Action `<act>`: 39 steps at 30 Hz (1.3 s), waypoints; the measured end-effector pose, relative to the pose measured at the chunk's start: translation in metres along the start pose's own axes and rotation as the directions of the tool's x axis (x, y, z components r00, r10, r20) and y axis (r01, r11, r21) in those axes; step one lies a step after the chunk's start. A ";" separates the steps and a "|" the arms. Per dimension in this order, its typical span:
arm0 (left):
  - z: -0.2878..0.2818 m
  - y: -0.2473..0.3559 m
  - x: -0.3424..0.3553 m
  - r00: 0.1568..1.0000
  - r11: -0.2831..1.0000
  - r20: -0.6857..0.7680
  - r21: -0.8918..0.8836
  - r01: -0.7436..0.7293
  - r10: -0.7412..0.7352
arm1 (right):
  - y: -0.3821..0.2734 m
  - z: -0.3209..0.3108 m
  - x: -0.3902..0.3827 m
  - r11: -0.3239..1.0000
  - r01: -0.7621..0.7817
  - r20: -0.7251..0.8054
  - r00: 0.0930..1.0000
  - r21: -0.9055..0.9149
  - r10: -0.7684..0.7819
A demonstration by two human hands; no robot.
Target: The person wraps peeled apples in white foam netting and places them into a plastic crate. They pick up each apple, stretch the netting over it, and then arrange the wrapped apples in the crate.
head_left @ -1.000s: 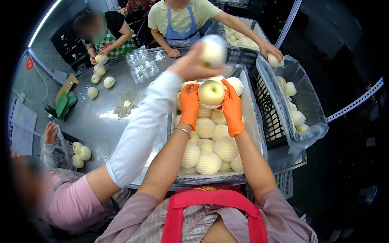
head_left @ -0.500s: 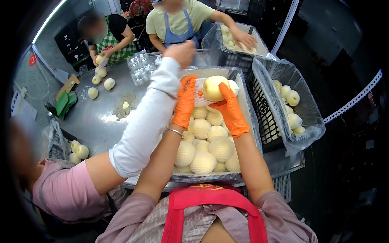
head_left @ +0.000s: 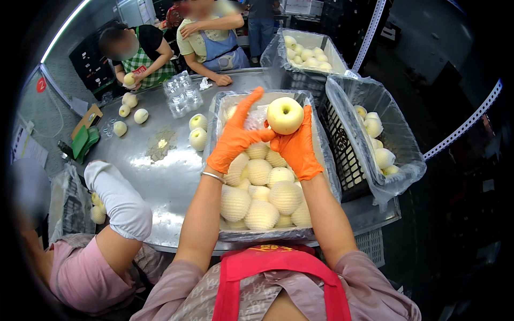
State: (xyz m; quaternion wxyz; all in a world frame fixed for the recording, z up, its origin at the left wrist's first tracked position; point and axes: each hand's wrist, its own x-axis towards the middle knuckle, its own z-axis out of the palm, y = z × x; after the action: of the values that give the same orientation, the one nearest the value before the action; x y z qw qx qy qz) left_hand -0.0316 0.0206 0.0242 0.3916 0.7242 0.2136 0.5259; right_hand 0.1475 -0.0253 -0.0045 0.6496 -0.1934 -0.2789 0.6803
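Currently one bare yellow apple is held up between both orange-gloved hands: right hand cupped under and beside it with fingers closed against its side, left hand touching it from the other side, its fingers stretched out rather than curled. Directly below the fingers, a lined crate is mostly filled with apples in foam net sleeves; a white sleeve seems bunched behind the left fingers, though that cannot be confirmed. Judged well advanced: many fruits netted, this one not yet. To the right of the fingers, a bag-lined basket holds several bare apples. Loose apples lie on the steel desk to the left.
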 end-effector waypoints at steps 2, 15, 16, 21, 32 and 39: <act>0.002 0.016 -0.005 0.982 0.976 0.134 -0.154 0.152 -0.132 | 0.004 0.019 0.000 1.000 0.006 -0.137 0.991 0.018 -0.004; 0.004 -0.004 -0.005 0.856 0.676 0.231 -0.533 0.509 -0.463 | -0.051 -0.062 -0.003 -0.137 -0.125 0.124 0.106 -0.983 -0.987; 0.004 -0.003 -0.004 0.851 0.651 0.250 -0.556 0.517 -0.463 | -0.056 -0.093 -0.005 0.129 0.099 -0.105 0.220 -0.987 -0.970; 0.012 -0.010 -0.007 0.948 0.833 0.035 -0.467 0.296 -0.317 | -0.060 -0.080 0.003 0.560 0.147 -0.399 0.558 -0.816 -0.728; 0.026 -0.004 -0.006 1.000 0.993 -0.028 0.119 0.011 -0.008 | -0.021 0.009 -0.008 0.718 0.098 -0.112 0.964 -0.689 -0.239; 0.013 0.007 -0.004 0.987 0.968 0.157 0.250 0.002 -0.043 | -0.030 0.002 -0.009 0.644 0.048 -0.029 0.994 -0.763 -0.109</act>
State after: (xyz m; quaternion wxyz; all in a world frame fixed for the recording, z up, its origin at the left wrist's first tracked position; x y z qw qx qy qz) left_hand -0.0221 0.0091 0.0256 0.3194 0.8054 0.2538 0.4301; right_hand 0.1708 -0.0343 0.0151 0.5470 -0.4602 -0.5230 0.4642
